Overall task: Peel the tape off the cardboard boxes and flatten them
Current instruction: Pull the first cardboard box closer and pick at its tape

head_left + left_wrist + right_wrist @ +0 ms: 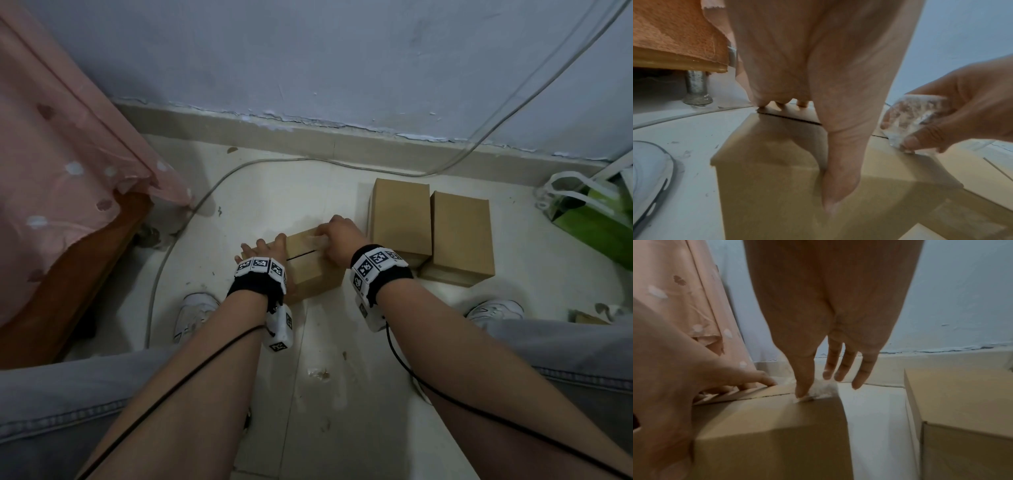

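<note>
A brown cardboard box [313,274] stands on the floor between my feet, with a dark seam running across its top. My left hand [262,251] presses flat on the left part of the top, and its thumb [838,186] lies down the near side. My right hand [337,240] is at the right end of the seam. Its thumb and fingers pinch a crumpled strip of clear tape [914,116], half lifted from the box edge [823,391]. The rest of the seam [764,396] shows bare cardboard.
Two more closed cardboard boxes [400,219] [460,236] stand close on the right. A green bag [589,219] sits far right. A grey cable [205,192] curves across the floor. A bed with pink cloth [68,171] fills the left. My white shoes [195,315] [496,308] flank the box.
</note>
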Tool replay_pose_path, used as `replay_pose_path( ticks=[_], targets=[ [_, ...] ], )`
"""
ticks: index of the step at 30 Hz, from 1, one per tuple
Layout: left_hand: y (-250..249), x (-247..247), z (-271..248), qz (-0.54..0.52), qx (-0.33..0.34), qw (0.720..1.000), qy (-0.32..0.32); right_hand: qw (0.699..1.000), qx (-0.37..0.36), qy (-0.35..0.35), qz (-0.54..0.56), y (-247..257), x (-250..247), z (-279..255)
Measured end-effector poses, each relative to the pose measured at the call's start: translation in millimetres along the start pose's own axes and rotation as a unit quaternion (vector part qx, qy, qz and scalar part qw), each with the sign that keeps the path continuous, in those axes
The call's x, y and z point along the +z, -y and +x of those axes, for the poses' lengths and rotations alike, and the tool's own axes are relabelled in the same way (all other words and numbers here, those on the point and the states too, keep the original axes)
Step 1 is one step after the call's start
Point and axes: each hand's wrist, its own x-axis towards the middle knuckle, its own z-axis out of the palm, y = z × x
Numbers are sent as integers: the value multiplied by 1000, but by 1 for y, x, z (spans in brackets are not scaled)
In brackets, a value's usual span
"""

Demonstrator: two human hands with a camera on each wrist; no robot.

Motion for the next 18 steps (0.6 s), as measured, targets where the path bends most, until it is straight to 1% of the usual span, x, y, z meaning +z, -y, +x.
replay_pose_path(
  ticks=[2,3,5,7,9,11,13,15,18],
  targets=[
    [0,-1,0,5,6,1000,-2,1000,-6,-17,-8,1,-2,1],
    [1,-1,-1,7,8,1000,-2,1000,-1,-28,8,0,-2,1],
    [3,-1,2,2,5,1000,-2,995,29,-54,79,-5,-4,0],
    [5,-2,3,-13,-2,1000,-6,981,71,-88,155,-12,-7,1],
    [7,-6,3,-26,3,1000,-12,959,112,-99,241,-18,-8,3],
    [8,-12,1,-43,-1,999,-2,930,144,-97,323,-22,-9,5],
    [10,-15,0,-55,-7,998,6,909,158,-91,376,-24,-15,8],
    [7,-18,-2,-62,1,998,5,893,149,-80,417,-19,-26,5],
    [-11,-33,-3,-118,47,992,11,851,125,-76,505,-4,-44,-3]
  ],
)
